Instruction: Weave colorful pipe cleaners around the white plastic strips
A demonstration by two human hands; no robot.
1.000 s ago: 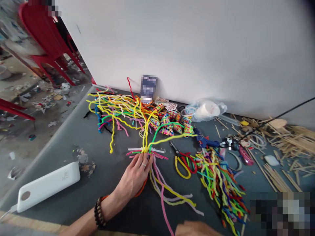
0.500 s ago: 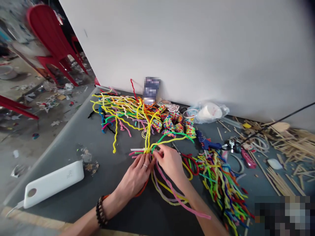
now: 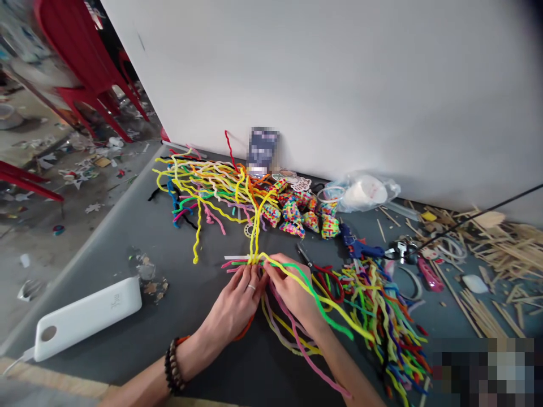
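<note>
My left hand [image 3: 238,301], with a ring and a beaded bracelet at the wrist, presses its fingertips together on the crossing of several pipe cleaners at the table's middle. Beside it my right hand [image 3: 292,288] pinches at the same crossing. A green pipe cleaner [image 3: 311,287] and a yellow pipe cleaner [image 3: 335,305] run out over the right hand toward the lower right. Yellow pipe cleaners [image 3: 254,232] stand up away from the crossing. Pink ends [image 3: 233,265] and a white strip [image 3: 235,258] stick out to the left. A pink pipe cleaner [image 3: 297,333] trails below. The fingertips partly hide the join.
Loose pipe cleaners [image 3: 203,186] lie at the back, beside multicoloured woven pieces [image 3: 292,212]. A blue glue gun [image 3: 358,246], another pipe cleaner heap [image 3: 382,316] and wooden sticks [image 3: 504,243] are on the right. A white power bank [image 3: 89,316] lies left. A pale wall [image 3: 322,85] stands behind.
The green and yellow pipe cleaners that pointed up and right now bend down across my right hand. My right hand has turned slightly and lowered; my left hand stays in place.
</note>
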